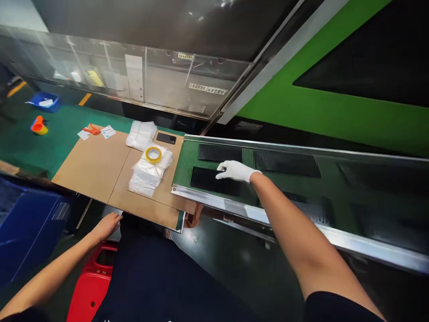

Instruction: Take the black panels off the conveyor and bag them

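Note:
My right hand (236, 171), in a white glove, reaches over the green ribbed conveyor belt (187, 156). Its fingers are apart at the top of a black flat panel (208, 180) near the belt's end; whether they touch it I cannot tell. Another black panel (219, 153) lies just behind, and more lie further right along the belt. My bare left hand (109, 226) hangs low by the front edge of the cardboard-covered table (97, 161), its fingers bent and near a small silvery piece; what they hold, if anything, is unclear.
Clear plastic bags (144, 179) lie on the cardboard with a yellow tape roll (153, 154) on top. Behind are a phone (166, 138) and orange scissors (93, 129). A red stool (90, 286) and blue bin (30, 228) stand lower left. Metal rails (221, 202) edge the belt.

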### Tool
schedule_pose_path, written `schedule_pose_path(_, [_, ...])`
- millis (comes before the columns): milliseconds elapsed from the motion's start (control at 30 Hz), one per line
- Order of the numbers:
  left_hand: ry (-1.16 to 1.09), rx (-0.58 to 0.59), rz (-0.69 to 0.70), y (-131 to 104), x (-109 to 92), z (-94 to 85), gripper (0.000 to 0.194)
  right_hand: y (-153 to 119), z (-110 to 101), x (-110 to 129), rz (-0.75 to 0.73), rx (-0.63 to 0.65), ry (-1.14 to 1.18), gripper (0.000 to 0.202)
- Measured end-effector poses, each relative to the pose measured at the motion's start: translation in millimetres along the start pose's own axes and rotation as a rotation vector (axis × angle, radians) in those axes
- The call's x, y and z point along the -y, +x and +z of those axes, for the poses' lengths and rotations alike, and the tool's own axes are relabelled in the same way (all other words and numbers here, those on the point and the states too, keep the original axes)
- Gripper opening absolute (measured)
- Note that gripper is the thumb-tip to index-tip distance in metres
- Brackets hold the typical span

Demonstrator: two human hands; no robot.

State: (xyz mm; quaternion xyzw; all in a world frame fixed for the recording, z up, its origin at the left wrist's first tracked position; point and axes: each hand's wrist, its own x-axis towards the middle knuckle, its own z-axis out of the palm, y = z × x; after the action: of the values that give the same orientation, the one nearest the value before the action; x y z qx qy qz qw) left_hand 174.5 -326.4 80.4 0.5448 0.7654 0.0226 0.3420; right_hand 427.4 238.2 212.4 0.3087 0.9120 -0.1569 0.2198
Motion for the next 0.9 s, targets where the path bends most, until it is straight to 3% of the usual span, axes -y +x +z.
schedule_pose_path(67, [-0.01, -0.026, 0.094, 80.7, 21.3, -29.2, 0.026, -6.7, -14.6, 11.6, 0.072, -0.103, 0.079, 0.019])
schedule_pose_path(167, [-0.021, 0.021, 0.219, 179.3, 33.3, -46.6, 0.023, -37.1, -31.2, 46.7, 0.207, -0.336, 0.281, 0.03])
schedule_pose_path(233, [-0.023, 0.062, 0.283, 223.9, 38.5, -48.3, 0.02, -65.4, -32.0, 82.1, 0.299, -0.399, 0.438, 0.037])
schedule_pose_path(300, [-0.026, 0.108, 0.332, 253.5, 44.9, -47.9, 0.017, -92.2, -21.0, 123.0, 0.352, -0.386, 0.608, 0.04])
schedule_pose_path(433, [-0.046, 0.185, 0.4, 281.1, 55.4, -48.9, 0.014, -120.3, 33.9, 200.3, 0.44, -0.268, 0.876, 0.031])
schedule_pose_path(567, [-0.067, 0.212, 0.416, 287.9, 54.0, -55.8, 0.029, -111.3, 109.7, 252.7, 0.478, -0.17, 1.039, 0.024])
schedule_pose_path(733, [-0.066, 0.219, 0.435, 291.1, 46.6, -72.6, 0.031, -76.1, 179.7, 289.8, 0.55, -0.111, 1.093, 0.019])
schedule_pose_path(900, [-0.053, 0.235, 0.428, 297.1, 46.5, -79.4, 0.025, -42.0, 203.5, 300.5, 0.538, -0.059, 1.07, 0.019])
